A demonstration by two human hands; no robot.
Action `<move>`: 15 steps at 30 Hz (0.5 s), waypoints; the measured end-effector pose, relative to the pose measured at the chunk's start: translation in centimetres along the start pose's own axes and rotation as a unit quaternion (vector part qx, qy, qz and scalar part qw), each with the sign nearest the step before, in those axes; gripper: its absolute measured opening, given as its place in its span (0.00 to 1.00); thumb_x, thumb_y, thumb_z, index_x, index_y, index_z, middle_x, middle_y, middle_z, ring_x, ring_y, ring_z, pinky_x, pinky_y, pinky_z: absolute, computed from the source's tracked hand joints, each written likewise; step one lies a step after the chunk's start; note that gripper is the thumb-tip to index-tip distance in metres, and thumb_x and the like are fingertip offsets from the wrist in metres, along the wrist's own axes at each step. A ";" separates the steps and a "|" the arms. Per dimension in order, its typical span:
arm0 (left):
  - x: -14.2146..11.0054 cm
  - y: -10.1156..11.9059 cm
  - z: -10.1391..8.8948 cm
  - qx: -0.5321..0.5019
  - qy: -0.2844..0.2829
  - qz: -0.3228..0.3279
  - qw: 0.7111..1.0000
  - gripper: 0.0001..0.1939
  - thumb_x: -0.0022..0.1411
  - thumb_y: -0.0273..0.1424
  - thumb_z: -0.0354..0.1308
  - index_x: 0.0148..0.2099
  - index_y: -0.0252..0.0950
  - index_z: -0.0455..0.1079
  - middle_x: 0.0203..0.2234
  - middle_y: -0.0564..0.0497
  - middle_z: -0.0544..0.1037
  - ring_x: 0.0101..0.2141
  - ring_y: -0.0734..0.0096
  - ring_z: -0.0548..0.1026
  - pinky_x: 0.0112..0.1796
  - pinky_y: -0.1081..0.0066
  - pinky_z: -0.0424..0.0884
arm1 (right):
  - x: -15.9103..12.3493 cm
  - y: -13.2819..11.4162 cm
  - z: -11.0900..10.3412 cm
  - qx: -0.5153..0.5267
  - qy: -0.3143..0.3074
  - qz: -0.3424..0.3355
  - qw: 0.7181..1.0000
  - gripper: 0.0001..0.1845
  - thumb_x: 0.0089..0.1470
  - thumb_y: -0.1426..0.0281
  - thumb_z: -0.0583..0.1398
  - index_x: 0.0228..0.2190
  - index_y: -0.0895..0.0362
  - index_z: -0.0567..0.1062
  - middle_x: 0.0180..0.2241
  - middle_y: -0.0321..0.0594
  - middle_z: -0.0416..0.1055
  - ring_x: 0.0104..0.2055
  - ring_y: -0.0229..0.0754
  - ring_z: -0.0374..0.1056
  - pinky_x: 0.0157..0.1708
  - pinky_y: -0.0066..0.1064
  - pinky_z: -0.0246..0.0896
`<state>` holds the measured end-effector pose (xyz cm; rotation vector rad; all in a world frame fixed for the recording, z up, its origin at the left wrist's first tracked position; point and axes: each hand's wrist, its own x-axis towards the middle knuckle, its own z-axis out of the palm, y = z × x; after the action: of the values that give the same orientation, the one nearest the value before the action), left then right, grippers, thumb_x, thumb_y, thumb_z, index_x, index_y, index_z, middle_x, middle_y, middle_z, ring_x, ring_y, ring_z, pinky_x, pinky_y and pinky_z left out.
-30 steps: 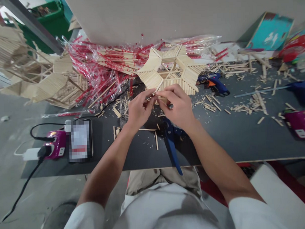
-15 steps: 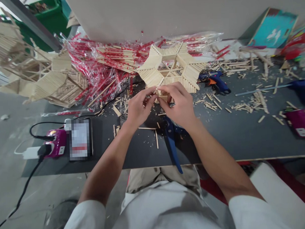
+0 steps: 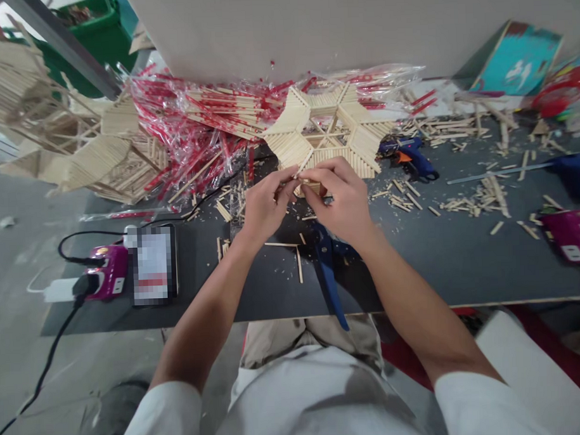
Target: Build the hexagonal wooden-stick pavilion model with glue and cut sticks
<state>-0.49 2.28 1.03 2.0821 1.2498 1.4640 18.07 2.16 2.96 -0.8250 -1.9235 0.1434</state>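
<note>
A star-shaped frame built of thin wooden sticks (image 3: 286,119) lies at the middle of the table, with an open hexagon at its centre. At its near edge, my left hand (image 3: 266,202) and my right hand (image 3: 340,193) meet fingertip to fingertip. Both are closed in a pinch around a short wooden stick (image 3: 306,160), which slants up against the frame. My fingers cover its lower end, so whether it touches the frame there I cannot tell. Below my right hand lies a blue-handled cutter (image 3: 331,279), its upper part in shadow.
Plastic-wrapped red-and-wood sticks (image 3: 196,119) heap behind. A larger stick structure (image 3: 92,161) stands left. A blue glue gun (image 3: 414,161) and scattered offcuts (image 3: 493,194) lie right. A phone (image 3: 153,267) and a purple power adapter (image 3: 108,271) with cables sit at left front.
The stick at my fingertips now shows more plainly, slanting up along the frame. My hands have shifted very slightly; the view has moved a little.
</note>
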 end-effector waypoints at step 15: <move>-0.2 -0.5 -0.2 0.004 -0.023 0.009 1.000 0.14 0.76 0.29 0.54 0.59 0.38 0.74 0.42 0.50 0.85 0.29 0.79 0.83 0.36 0.76 0.79 | 0.0 -0.1 -1.2 0.008 -0.028 0.012 1.000 0.15 0.68 0.72 0.60 0.54 0.49 0.73 0.48 0.40 0.72 0.31 0.34 0.68 0.38 0.33 0.71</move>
<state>-0.98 2.34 0.63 2.1240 1.2247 1.4132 18.99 1.84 3.60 -0.8409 -1.9623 0.1976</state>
